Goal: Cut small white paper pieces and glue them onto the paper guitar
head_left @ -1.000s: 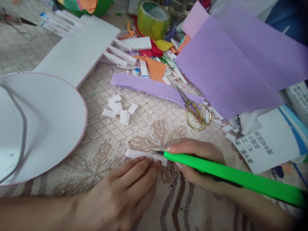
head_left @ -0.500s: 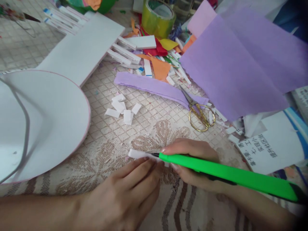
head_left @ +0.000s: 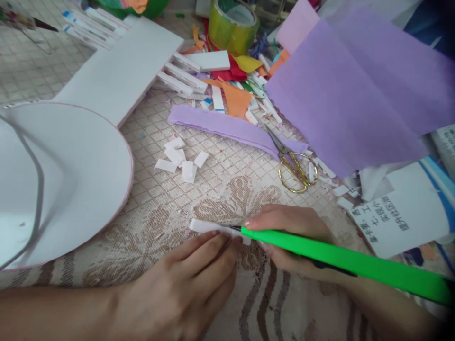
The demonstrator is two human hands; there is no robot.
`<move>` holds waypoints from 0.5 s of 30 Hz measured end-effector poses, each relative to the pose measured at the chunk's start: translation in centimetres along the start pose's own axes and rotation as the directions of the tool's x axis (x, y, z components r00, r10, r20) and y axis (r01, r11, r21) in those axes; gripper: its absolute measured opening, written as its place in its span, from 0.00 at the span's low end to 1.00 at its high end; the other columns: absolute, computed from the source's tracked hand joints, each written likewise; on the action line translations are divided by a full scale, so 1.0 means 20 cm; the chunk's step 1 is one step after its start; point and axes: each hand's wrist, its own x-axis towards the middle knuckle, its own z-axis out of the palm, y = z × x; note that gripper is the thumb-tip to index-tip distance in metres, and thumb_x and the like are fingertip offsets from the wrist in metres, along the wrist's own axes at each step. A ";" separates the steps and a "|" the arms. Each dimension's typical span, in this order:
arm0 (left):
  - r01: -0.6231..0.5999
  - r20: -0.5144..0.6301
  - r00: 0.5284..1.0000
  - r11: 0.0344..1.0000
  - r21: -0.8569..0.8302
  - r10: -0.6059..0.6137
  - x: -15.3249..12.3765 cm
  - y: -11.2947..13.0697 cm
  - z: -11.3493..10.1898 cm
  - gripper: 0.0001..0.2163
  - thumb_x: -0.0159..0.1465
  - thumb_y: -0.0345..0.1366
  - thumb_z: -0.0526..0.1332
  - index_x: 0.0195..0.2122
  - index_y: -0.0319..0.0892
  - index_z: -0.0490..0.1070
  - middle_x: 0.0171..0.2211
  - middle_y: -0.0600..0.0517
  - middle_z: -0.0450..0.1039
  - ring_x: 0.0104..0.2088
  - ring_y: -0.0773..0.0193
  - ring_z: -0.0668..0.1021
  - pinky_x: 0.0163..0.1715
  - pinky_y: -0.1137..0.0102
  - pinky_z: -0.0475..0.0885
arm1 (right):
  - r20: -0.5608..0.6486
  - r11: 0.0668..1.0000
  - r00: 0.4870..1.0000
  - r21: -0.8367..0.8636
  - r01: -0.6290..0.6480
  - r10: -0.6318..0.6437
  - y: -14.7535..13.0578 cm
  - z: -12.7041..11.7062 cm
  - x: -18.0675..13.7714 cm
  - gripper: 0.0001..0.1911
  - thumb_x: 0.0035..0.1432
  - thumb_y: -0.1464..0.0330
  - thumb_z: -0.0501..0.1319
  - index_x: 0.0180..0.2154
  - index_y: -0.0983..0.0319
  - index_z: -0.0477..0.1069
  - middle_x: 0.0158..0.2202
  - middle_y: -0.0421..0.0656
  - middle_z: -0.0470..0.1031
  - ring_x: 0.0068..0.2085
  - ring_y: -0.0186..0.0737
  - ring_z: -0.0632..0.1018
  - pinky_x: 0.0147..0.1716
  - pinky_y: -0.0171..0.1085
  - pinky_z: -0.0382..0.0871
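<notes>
My right hand [head_left: 295, 227] is closed around a bright green utility knife [head_left: 341, 258], its dark blade lying along a narrow white strip [head_left: 202, 226]. With fingers bent and pressed together, my left hand [head_left: 192, 274] holds that strip down on the patterned cloth and covers much of its middle and near edge. A small white end of the strip shows past the left fingertips, under the knife. Beyond the hands lies a small group of cut white pieces [head_left: 176, 156]. Gold-handled scissors [head_left: 296, 170] rest above my right hand.
A round white disc [head_left: 88, 189] with a grey cord fills the left side. Behind it lies a white board [head_left: 124, 71] with slotted strips. A folded purple strip [head_left: 220, 125], purple sheets [head_left: 341, 94], a yellow tape roll [head_left: 232, 28] and paper scraps [head_left: 236, 99] crowd the back and right.
My right hand and the utility knife have shifted slightly to the right, the blade tip sliding along the white strip. My left hand stays in place on the strip.
</notes>
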 end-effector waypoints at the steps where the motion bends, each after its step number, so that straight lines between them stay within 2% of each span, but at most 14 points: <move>1: 0.001 0.000 1.000 1.000 0.000 -0.001 0.00 0.00 0.00 0.14 0.70 0.29 0.49 0.48 0.34 0.73 0.54 0.44 0.71 0.54 0.57 0.72 0.57 0.65 0.68 | 0.001 1.000 1.000 -0.001 0.002 -0.002 0.00 -0.01 -0.01 0.11 0.56 0.76 0.58 0.41 0.60 0.72 0.29 0.41 0.77 0.28 0.32 0.78 0.26 0.31 0.72; 10: -0.002 0.020 1.000 1.000 -0.009 0.002 -0.02 0.01 0.01 0.14 0.69 0.29 0.50 0.50 0.34 0.72 0.57 0.42 0.69 0.56 0.56 0.71 0.57 0.63 0.69 | 0.000 0.998 1.000 -0.065 -0.021 0.021 0.05 -0.10 -0.16 0.11 0.58 0.74 0.58 0.42 0.56 0.73 0.24 0.40 0.74 0.22 0.35 0.75 0.18 0.33 0.67; 12: 0.001 0.019 1.000 1.000 -0.008 -0.001 -0.02 0.01 0.01 0.14 0.69 0.29 0.50 0.50 0.33 0.72 0.57 0.42 0.69 0.56 0.55 0.71 0.56 0.63 0.69 | 0.007 0.997 0.998 -0.059 -0.057 0.057 0.05 -0.13 -0.20 0.12 0.57 0.74 0.59 0.43 0.57 0.73 0.24 0.39 0.74 0.21 0.34 0.73 0.18 0.33 0.65; 15: -0.002 0.020 1.000 1.000 -0.008 0.002 -0.02 0.00 0.01 0.14 0.69 0.29 0.50 0.50 0.33 0.72 0.57 0.43 0.69 0.57 0.55 0.70 0.56 0.63 0.69 | -0.059 0.988 0.987 -0.030 -0.151 0.149 0.02 -0.15 -0.23 0.12 0.57 0.75 0.59 0.43 0.58 0.73 0.26 0.40 0.75 0.23 0.34 0.75 0.19 0.33 0.67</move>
